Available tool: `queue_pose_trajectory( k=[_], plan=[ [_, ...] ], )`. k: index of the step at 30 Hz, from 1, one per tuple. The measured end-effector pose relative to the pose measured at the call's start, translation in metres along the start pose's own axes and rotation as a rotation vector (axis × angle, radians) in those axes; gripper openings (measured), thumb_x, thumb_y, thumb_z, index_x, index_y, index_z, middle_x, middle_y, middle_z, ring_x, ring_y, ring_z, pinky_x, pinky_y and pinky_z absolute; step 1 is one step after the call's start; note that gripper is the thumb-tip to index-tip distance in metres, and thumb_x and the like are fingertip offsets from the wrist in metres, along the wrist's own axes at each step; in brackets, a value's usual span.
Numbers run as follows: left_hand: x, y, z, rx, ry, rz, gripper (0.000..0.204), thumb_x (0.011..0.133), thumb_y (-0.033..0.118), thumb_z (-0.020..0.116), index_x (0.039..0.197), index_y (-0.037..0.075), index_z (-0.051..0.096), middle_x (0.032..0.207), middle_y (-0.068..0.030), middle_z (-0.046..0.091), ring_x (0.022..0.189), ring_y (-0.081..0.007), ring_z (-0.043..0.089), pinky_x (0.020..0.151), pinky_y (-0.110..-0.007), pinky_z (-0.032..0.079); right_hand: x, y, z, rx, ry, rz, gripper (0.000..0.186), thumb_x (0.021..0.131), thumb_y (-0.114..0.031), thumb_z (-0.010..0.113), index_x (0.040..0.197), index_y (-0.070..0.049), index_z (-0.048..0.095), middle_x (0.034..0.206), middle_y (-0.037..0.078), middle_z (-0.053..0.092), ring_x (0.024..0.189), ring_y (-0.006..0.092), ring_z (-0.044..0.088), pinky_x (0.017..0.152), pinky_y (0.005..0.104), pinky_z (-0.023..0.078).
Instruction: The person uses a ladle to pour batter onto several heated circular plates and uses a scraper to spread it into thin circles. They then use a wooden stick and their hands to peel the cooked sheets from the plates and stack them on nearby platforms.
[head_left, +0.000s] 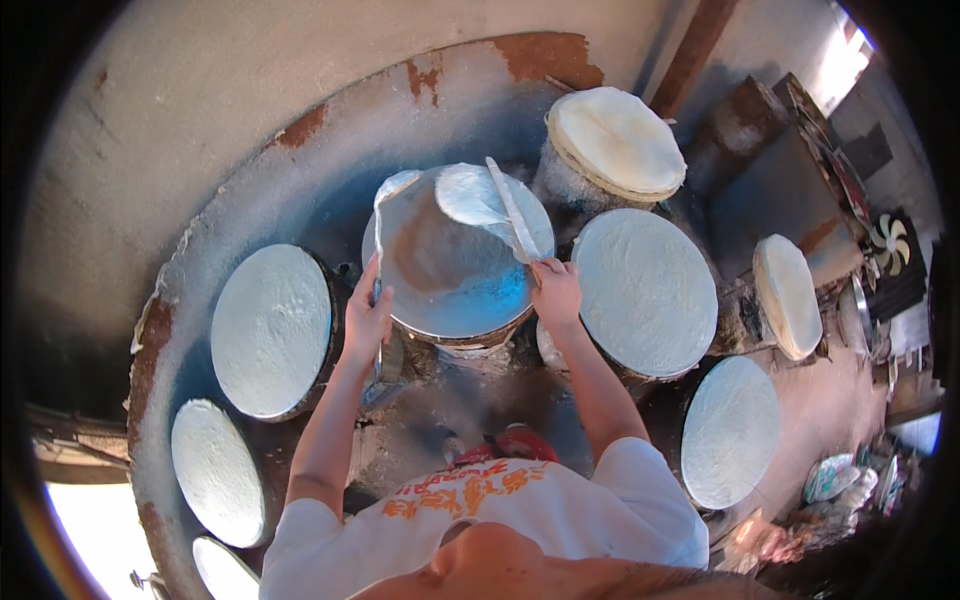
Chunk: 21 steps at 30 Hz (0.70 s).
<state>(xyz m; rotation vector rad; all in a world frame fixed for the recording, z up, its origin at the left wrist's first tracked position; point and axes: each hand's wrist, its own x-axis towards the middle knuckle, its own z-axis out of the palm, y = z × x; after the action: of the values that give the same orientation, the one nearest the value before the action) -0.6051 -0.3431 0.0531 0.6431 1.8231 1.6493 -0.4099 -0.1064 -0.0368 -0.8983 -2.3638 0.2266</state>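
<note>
My left hand (368, 315) is closed on a long-handled flat tool (398, 186) whose top end is coated in white batter, at the left edge of the centre round metal griddle (440, 275). My right hand (552, 285) is closed on a long pale spreading blade (508, 205), angled over that griddle's right side. A patch of white batter (466, 193) lies on the griddle's far part, beside the blade, with a thin tail toward my right hand. The griddle's middle shows a brownish bare surface.
Several round griddles covered in white batter (270, 330) stand on both sides. A stack of pale flat rounds (612, 135) sits at the back right, another pale round stack (785, 290) further right. A curved rusty wall (290, 135) surrounds them. A fan (890, 243) and bagged items (835, 485) are at right.
</note>
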Motion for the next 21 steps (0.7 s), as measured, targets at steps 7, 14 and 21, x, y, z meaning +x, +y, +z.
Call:
queue_pose_trajectory(
  k=[7,14,21],
  plan=[
    [-0.002,0.003,0.043,0.064,0.227,0.058,0.052,0.094,0.005,0.048,0.144,0.014,0.034,0.063,0.0015,0.049,0.04,-0.0042,0.037,0.036,-0.022,0.032,0.069,-0.004,0.041,0.161,-0.289,-0.265,0.039,0.068,0.002,0.056,0.104,-0.008,0.065,0.103,0.009,0.062,0.095,0.0357,0.056,0.086,0.044,0.047],
    [-0.048,-0.025,0.066,0.137,0.454,-0.043,0.054,0.093,0.005,0.049,0.144,0.017,0.035,0.061,0.0025,0.047,0.042,-0.0042,0.035,0.037,-0.023,0.031,0.072,-0.018,0.027,0.455,-0.452,-0.451,0.04,0.067,-0.002,0.061,0.105,-0.011,0.068,0.105,0.007,0.063,0.097,0.0305,0.055,0.086,0.0395,0.047],
    [-0.051,-0.002,0.088,0.262,0.418,-0.166,0.055,0.09,0.007,0.057,0.142,0.018,0.04,0.089,-0.0059,0.062,0.065,-0.009,0.051,0.061,-0.025,0.045,0.141,0.081,0.028,0.352,-0.228,-0.451,0.035,0.063,-0.002,0.063,0.098,-0.005,0.069,0.097,0.013,0.066,0.09,0.03,0.062,0.082,0.0382,0.048]
  ],
)
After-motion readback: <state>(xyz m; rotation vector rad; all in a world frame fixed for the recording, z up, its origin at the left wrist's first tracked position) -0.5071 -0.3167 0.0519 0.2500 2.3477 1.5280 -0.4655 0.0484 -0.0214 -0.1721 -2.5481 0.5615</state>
